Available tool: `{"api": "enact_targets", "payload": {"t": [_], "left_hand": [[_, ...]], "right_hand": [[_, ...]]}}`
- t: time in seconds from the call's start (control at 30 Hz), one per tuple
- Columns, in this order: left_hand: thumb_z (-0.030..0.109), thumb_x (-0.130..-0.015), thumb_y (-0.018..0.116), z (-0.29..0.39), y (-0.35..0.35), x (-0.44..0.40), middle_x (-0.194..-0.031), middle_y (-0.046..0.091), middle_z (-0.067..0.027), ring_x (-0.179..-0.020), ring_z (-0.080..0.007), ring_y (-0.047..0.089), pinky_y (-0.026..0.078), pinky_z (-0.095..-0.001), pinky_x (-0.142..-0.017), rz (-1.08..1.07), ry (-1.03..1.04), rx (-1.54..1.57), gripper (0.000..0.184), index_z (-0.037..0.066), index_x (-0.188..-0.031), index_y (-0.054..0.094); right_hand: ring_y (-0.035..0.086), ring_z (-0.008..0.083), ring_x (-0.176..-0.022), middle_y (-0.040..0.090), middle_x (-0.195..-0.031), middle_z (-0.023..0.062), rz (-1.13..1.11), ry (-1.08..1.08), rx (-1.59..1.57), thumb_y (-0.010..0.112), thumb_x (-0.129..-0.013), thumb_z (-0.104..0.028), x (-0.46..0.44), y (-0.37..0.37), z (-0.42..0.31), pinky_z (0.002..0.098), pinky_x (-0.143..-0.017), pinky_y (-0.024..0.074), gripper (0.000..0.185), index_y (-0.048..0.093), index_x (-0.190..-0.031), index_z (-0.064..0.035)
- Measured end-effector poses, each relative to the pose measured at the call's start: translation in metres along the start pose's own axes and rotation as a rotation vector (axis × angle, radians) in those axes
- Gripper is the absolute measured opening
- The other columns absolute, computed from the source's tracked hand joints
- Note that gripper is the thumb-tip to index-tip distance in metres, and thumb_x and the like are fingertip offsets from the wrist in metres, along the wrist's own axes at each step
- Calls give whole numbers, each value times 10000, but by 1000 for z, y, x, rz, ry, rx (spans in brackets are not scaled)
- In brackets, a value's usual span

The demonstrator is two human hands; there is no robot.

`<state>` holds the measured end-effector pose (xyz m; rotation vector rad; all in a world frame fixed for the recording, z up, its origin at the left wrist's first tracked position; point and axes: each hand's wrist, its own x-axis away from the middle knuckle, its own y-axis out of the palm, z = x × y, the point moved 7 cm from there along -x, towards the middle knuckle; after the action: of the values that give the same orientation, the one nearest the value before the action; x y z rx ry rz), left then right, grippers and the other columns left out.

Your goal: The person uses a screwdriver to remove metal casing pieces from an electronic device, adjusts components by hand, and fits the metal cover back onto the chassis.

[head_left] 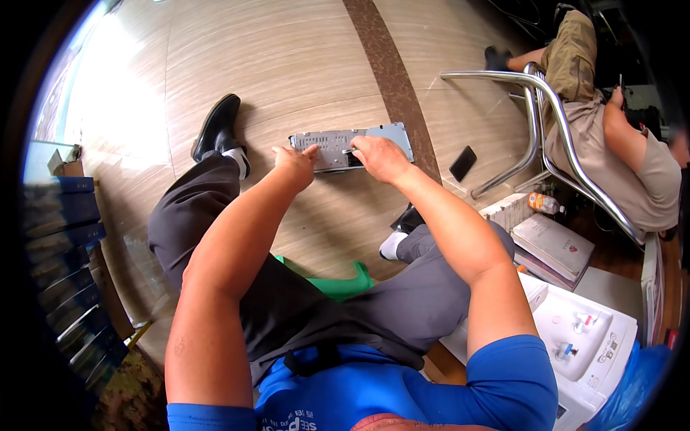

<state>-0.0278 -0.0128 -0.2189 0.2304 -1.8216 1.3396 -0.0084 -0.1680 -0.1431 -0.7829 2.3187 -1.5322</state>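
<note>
Beyond the green stool [338, 284], in front of the seated person's knees, is the task's thing, a long, flat metal panel [332, 150] with rows of small holes and a smooth, pale bluish section at its right end. The left hand [295, 164] is at the panel's left end, on the side nearer the stool, its thumb on the perforated face and another finger extended past the edge; whether it grips the panel, I cannot tell. The right hand [382, 158] is over the middle and right part, fingers bent and bunched beside a dark opening; a small bright bit shows at their tips, but I cannot tell whether they pinch it. Beyond the stool and to its left is a black shoe [218, 123]; farther left of the stool stands a stack of blue boxes [68, 215]. Beyond the stool and to its right, a dark phone [463, 164] lies on the floor, short of a metal-framed chair [533, 133] where another person [575, 136] sits. Right of the stool are a bottle [544, 203], a thick book [553, 243] and a white water dispenser [600, 363].
</note>
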Motion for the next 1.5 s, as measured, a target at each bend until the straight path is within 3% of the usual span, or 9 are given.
{"api": "enact_targets", "payload": {"t": [0.17, 0.23, 0.33, 0.37, 0.53, 0.67, 0.87, 1.4, 1.5], "left_hand": [[183, -984, 410, 0, -2, -2, -1628, 196, 81, -1302, -264, 502, 430, -609, -955, -16, 21, 40, 528, 205, -1510, 373], [176, -936, 560, -2, -10, 0, -1442, 517, -116, -1292, -331, 521, 373, -628, -1026, -24, 26, 153, 622, 124, -1517, 342], [155, -914, 597, -5, -42, 6, -1381, 576, -116, -1248, -321, 568, 425, -603, -990, -95, 100, 205, 506, 107, -1409, 507], [214, -888, 668, -9, -64, 15, -1433, 489, -182, -1221, -292, 579, 514, -396, -949, -10, 94, 232, 440, 71, -1284, 539], [234, -933, 620, -28, -188, 126, -1499, 421, -144, -1300, -351, 488, 434, -440, -1055, 572, 257, 492, 636, 136, -1502, 351], [259, -928, 636, -64, -208, 163, -1394, 528, -183, -1251, -359, 525, 443, -424, -1036, 822, 305, 655, 589, 89, -1452, 427], [318, -933, 626, -78, -228, 150, -1334, 567, -214, -1203, -377, 555, 449, -427, -1012, 762, 203, 600, 579, 79, -1433, 456], [309, -936, 617, -46, -248, 131, -1284, 612, -184, -1173, -360, 577, 472, -439, -974, 686, 253, 631, 575, 93, -1441, 447], [303, -931, 626, -48, -244, 128, -1272, 617, -189, -1166, -365, 580, 475, -434, -967, 691, 241, 608, 577, 88, -1438, 451]], "right_hand": [[650, 397, -867, 668, -882, 193, -51, 108, 68, 622, -910, -221, -4, -1, 1, 503, -733, 515, 187, 562, -924, -44], [650, 405, -850, 665, -851, 204, 0, 49, 53, 601, -925, -230, -4, -3, -3, 504, -732, 514, 198, 550, -934, -38], [649, 418, -824, 659, -814, 217, 60, -1, 76, 574, -945, -250, -4, 0, -1, 510, -735, 513, 229, 534, -944, -24], [649, 418, -824, 659, -814, 217, 59, -1, 75, 574, -945, -250, -5, -1, 0, 510, -735, 513, 229, 534, -944, -24], [663, 411, -849, 678, -835, 219, -80, 166, 99, 565, -952, -273, -8, 0, 4, 513, -758, 517, 265, 529, -937, -11], [666, 400, -883, 681, -894, 215, -132, 210, 151, 588, -943, -310, -10, -13, -4, 490, -786, 526, 300, 568, -1011, -19], [612, 382, -1028, 614, -1112, 183, 118, 33, -27, 588, -933, -182, -4, 0, -4, 475, -842, 503, 226, 581, -1105, -37], [621, 385, -930, 625, -995, 164, 46, -28, 12, 588, -905, -97, -1, 7, 2, 461, -800, 514, 236, 589, -1138, -58], [625, 384, -932, 607, -1000, 164, 14, -37, 40, 499, -869, -2, 1, 9, 1, 472, -798, 522, 241, 561, -1093, -67]]}}
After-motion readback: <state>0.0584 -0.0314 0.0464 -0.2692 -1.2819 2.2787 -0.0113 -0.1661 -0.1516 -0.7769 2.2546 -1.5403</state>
